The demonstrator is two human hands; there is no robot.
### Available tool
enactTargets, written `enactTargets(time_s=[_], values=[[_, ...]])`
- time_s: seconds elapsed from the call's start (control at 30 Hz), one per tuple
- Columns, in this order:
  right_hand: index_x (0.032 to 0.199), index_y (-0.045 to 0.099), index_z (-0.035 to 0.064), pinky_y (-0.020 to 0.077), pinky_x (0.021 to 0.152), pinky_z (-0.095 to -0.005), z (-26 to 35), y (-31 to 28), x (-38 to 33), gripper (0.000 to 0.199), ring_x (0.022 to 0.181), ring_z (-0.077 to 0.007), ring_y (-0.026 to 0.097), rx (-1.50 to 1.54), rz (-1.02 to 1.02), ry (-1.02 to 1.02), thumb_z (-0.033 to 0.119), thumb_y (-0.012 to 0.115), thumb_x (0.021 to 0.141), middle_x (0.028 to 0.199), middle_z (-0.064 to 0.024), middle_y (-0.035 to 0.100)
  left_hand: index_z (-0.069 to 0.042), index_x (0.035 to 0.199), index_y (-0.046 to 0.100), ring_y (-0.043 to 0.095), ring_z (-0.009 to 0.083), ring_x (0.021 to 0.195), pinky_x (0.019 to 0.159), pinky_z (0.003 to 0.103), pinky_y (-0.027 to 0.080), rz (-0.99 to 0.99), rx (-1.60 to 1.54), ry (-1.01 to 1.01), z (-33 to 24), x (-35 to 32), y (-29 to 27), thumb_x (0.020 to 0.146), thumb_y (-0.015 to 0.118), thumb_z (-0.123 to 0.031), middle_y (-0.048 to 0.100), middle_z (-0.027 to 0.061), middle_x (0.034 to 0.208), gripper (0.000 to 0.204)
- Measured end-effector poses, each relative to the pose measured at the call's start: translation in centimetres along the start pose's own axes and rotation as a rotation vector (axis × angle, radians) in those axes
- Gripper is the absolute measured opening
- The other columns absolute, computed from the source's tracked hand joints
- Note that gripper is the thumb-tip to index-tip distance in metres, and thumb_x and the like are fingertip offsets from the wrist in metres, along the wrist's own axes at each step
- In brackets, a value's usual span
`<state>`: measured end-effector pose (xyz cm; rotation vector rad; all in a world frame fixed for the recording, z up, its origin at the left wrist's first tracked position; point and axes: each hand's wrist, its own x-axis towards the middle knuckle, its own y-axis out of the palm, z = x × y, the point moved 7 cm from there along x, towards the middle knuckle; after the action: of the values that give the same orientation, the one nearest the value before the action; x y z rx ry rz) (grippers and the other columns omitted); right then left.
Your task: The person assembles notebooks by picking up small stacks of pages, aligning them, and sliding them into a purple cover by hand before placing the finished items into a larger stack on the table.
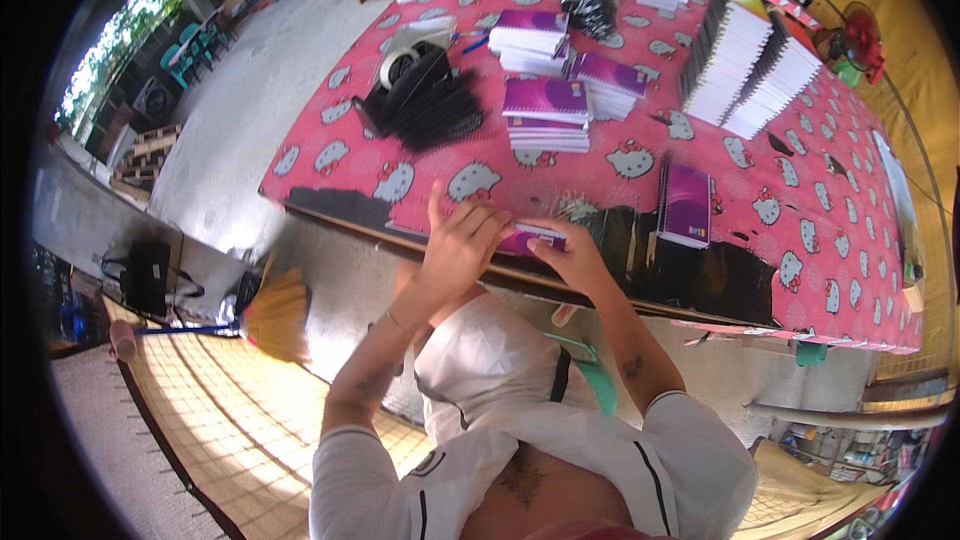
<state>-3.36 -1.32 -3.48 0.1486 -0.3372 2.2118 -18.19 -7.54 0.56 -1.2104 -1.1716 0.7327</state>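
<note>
At the near edge of the table, a small purple notebook (518, 242) lies between my hands. My right hand (568, 248) pinches its right end between thumb and fingers. My left hand (462, 240) is at its left end, one finger raised and the others bent together; what they hold is hidden. To the right lies another purple notebook (686, 202) with a dark spiral edge. Beyond my hands are piles of purple-covered notebooks (545, 100). A heap of black binding coils (430, 115) lies to their left, beside a roll of tape (400, 64).
A pink cat-patterned cloth (560, 172) covers the table, torn to black near the front edge. Tall stacks of white spiral-bound pads (728, 65) stand at the far right. A black plastic bag (587, 8) sits at the back. A broom (275, 318) is at lower left.
</note>
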Motion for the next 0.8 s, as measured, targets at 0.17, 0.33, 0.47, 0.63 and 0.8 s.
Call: enactTargets(time_s=[0.17, 0.33, 0.47, 0.63, 0.8], values=[[0.126, 0.064, 0.0017, 0.0504, 0.086, -0.0281, -0.6, 0.4, 0.0, 0.035, 0.096, -0.0106, 0.062, 0.083, 0.013, 0.015, 0.008, 0.066, 0.092, 0.110, -0.0097, 0.072, 0.000, 0.143, 0.042, 0.032, 0.0386, 0.143, 0.110, 0.072, 0.009, -0.212, 0.093, -0.106, -2.1, 0.0, -0.1, 0.093, 0.054, -0.047, 0.040, 0.0202, 0.150, 0.070], [0.128, 0.062, 0.0032, 0.0504, 0.086, -0.0283, 0.8, 0.6, 0.1, 0.036, 0.097, -0.0086, 0.062, 0.003, 0.012, -0.030, 0.007, 0.066, 0.092, 0.111, -0.0092, 0.072, 0.005, 0.147, 0.032, 0.020, 0.0417, 0.148, 0.110, 0.071, 0.005, -0.207, 0.109, -0.062, -4.2, -3.9, 5.7, 0.093, 0.044, -0.060, 0.029, 0.0279, 0.155, 0.085], [0.128, 0.063, 0.0039, 0.0501, 0.086, -0.0278, -0.4, 0.5, -0.2, 0.036, 0.096, -0.0081, 0.062, -0.033, 0.083, 0.088, 0.007, 0.066, 0.092, 0.109, -0.0106, 0.072, 0.005, 0.147, 0.032, 0.020, 0.0456, 0.146, 0.112, 0.068, 0.005, -0.216, 0.102, -0.138, -2.4, -0.2, 1.8, 0.094, 0.042, -0.061, 0.029, 0.0295, 0.154, 0.086], [0.125, 0.064, 0.0035, 0.0505, 0.083, -0.0281, 0.7, -0.3, 0.3, 0.033, 0.094, -0.0095, 0.063, -0.040, -0.027, -0.088, 0.006, 0.064, 0.092, 0.106, -0.0126, 0.072, 0.005, 0.147, 0.033, 0.023, 0.0454, 0.145, 0.114, 0.066, 0.005, -0.238, 0.069, -0.082, -4.0, 0.0, 2.2, 0.093, 0.040, -0.063, 0.030, 0.0288, 0.154, 0.087], [0.123, 0.065, 0.0042, 0.0520, 0.081, -0.0294, -1.3, 0.4, 0.2, 0.035, 0.090, -0.0118, 0.066, -0.012, -0.031, 0.000, 0.003, 0.064, 0.089, 0.103, -0.0133, 0.073, 0.005, 0.148, 0.030, 0.024, 0.0456, 0.145, 0.113, 0.066, 0.011, -0.237, 0.044, 0.072, -5.1, -3.5, 6.4, 0.094, 0.037, -0.062, 0.027, 0.0276, 0.156, 0.086]])
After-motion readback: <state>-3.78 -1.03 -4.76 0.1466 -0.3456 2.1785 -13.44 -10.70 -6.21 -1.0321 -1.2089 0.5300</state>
